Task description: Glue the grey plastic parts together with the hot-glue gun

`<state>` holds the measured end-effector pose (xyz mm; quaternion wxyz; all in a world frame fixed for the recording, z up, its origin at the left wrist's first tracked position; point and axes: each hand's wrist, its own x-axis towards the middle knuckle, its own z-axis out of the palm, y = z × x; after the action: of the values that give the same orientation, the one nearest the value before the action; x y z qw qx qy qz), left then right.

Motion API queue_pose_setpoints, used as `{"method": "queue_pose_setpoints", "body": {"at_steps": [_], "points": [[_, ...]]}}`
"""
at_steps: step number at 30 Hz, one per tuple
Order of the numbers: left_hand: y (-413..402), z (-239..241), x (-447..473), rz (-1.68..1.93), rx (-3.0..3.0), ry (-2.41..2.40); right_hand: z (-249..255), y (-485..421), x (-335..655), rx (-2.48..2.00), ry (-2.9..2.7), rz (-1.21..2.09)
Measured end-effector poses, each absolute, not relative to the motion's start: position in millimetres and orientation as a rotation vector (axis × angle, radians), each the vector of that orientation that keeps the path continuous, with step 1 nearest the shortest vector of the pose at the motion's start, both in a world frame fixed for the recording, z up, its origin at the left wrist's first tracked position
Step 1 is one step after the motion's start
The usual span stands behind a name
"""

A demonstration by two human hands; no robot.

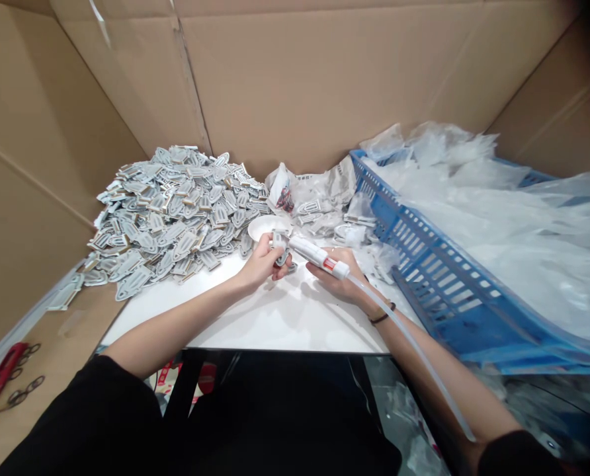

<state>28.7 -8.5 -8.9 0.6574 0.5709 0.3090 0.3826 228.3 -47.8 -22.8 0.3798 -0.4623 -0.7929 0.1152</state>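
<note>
Near the middle of the white table (270, 324), my left hand (259, 266) pinches a small grey plastic piece (280, 246) between thumb and fingers. My right hand (343, 281) is closed around a white tube-shaped dispenser (312, 253) with a red mark near its rear. The dispenser's front end points left and sits close to the grey piece; whether they touch I cannot tell. From its back, a clear hose (414, 337) runs down along my right forearm. Just behind my left hand lies a round white dish (261, 227).
A large heap of similar grey pieces (176, 211) covers the table's left. Bagged pieces (319, 221) lie behind my hands. A blue crate (424, 264) full of clear plastic bags (513, 218) stands right. Cardboard walls (325, 79) enclose the back; scissors (7, 370) lie lower left.
</note>
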Motion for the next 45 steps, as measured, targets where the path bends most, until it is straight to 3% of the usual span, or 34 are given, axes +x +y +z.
{"method": "queue_pose_setpoints", "body": {"at_steps": [32, 45], "points": [[-13, 6, 30, 0.81, 1.042, 0.691, -21, -47, 228, -1.27, -1.954, 0.364], [-6, -1, 24, 0.779, 1.243, 0.778, -20, -48, 232, -1.345, -1.885, 0.394]]}}
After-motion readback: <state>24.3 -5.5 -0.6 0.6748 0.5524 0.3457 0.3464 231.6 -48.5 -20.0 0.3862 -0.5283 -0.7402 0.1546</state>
